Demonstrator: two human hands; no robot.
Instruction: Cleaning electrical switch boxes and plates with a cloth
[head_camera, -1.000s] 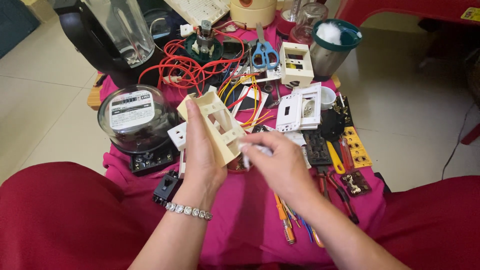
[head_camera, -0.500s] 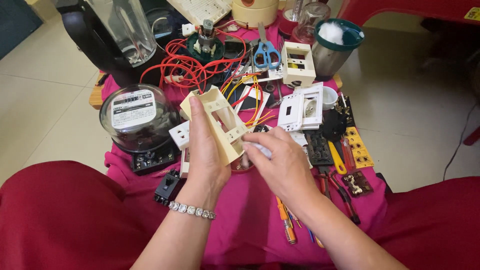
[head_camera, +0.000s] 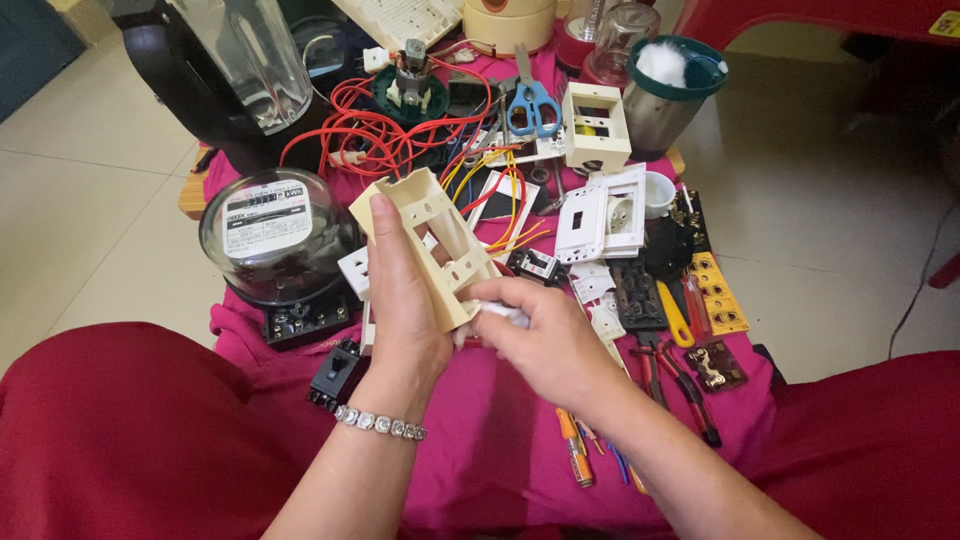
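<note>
My left hand (head_camera: 402, 318) grips a cream plastic electrical box (head_camera: 432, 242) from behind and tilts it, open side toward the right. A small white wad, cloth or tissue (head_camera: 503, 315), is pinched in my right hand (head_camera: 540, 338) and pressed against the box's lower right corner. Both hands hover over a magenta cloth (head_camera: 490, 440) strewn with electrical parts. A beaded bracelet (head_camera: 380, 422) circles my left wrist.
A round glass electricity meter (head_camera: 270, 232) sits left of the box. Behind lie red wires (head_camera: 365, 125), blue scissors (head_camera: 532, 105), white switch plates (head_camera: 605, 215) and a metal cup with cotton (head_camera: 665, 85). Pliers and screwdrivers (head_camera: 672, 350) lie to the right, a black breaker (head_camera: 335, 372) lower left.
My right hand slid the white wad down and left along the box's lower edge. The left hand tipped the box slightly, uncovering small white and black parts behind it.
</note>
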